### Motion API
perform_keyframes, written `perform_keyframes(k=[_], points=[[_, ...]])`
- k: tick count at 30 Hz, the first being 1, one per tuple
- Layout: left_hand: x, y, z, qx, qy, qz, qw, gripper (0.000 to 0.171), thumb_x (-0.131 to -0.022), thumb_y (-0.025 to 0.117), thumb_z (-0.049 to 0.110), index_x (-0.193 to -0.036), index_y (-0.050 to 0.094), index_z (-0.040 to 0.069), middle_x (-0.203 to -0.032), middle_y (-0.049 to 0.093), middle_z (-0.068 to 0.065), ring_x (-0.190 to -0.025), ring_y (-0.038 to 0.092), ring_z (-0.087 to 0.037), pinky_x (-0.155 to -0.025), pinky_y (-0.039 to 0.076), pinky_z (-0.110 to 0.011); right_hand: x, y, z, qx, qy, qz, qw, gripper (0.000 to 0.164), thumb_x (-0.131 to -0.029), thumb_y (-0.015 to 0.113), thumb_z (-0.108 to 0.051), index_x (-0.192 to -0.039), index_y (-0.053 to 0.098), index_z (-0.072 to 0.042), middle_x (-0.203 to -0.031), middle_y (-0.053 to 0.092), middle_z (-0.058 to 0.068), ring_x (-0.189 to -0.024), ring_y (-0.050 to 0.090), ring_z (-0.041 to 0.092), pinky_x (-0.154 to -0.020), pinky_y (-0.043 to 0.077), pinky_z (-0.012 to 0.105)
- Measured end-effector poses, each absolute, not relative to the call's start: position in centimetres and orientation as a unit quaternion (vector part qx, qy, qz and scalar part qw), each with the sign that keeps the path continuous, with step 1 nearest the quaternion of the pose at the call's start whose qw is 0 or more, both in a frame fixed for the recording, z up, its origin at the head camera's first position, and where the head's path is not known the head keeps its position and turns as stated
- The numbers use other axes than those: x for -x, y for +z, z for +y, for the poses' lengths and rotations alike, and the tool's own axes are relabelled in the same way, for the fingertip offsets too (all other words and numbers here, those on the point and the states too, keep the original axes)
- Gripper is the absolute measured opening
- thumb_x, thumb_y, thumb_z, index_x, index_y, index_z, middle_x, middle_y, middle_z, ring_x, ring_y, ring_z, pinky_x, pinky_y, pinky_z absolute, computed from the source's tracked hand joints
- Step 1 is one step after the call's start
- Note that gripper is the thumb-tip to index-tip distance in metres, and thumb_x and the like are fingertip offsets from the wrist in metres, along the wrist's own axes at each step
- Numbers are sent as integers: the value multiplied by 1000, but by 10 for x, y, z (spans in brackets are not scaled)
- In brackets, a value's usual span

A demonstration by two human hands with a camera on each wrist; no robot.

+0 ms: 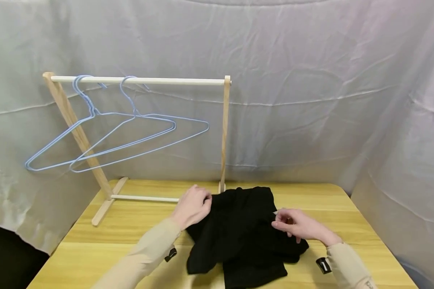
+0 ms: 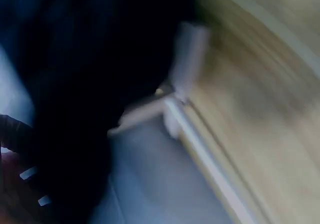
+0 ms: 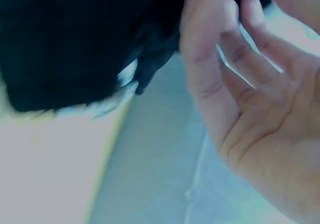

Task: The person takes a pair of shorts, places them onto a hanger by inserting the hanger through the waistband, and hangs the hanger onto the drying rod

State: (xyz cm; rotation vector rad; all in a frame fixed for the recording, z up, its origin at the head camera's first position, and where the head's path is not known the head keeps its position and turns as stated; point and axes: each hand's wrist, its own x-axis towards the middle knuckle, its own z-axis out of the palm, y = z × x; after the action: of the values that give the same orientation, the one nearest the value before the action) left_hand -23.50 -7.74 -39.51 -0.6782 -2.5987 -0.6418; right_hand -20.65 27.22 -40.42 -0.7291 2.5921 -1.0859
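A crumpled black garment (image 1: pixel 244 233) lies on the wooden table, partly lifted; its exact kind cannot be told from its folds. At its upper left edge my left hand (image 1: pixel 194 204) grips the cloth with curled fingers. In the left wrist view the black cloth (image 2: pixel 95 84) is blurred and covers much of that hand. My right hand (image 1: pixel 299 224) is at the garment's right side, fingers loosely bent, with a gap between thumb and forefinger. The right wrist view shows these bent fingers (image 3: pixel 205 59) in front of the cloth, pinching nothing visible. A small whitish piece (image 3: pixel 127 74) shows at the cloth's edge.
Behind on the left stands a wooden rack (image 1: pixel 226 132) with a white rail (image 1: pixel 181 81). Several blue wire hangers (image 1: pixel 130 118) hang from it. Grey curtain (image 1: pixel 304 100) encloses the wooden table (image 1: pixel 329 200) at the back and sides.
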Motion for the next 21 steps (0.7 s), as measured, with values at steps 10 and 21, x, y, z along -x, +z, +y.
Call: perform_keyframes(k=[10, 21], points=[[233, -402, -69, 259, -183, -946, 68, 29, -101, 52, 25, -115, 70, 7, -116, 67, -13, -112, 60, -36, -99, 46, -48, 231, -426, 309, 144, -312, 939, 5, 22, -100, 62, -24, -102, 68, -2, -92, 69, 9, -75, 60, 10, -62, 50, 28], [239, -425, -45, 165, -228, -957, -62, 70, -97, 64, 44, -153, 38, 12, -155, 38, -22, -144, 35, -44, -107, 32, -73, 236, -439, 310, 78, -269, 954, 108, 70, -95, 67, -40, -133, 47, 16, -114, 64, 32, -105, 64, 41, -89, 52, 52]])
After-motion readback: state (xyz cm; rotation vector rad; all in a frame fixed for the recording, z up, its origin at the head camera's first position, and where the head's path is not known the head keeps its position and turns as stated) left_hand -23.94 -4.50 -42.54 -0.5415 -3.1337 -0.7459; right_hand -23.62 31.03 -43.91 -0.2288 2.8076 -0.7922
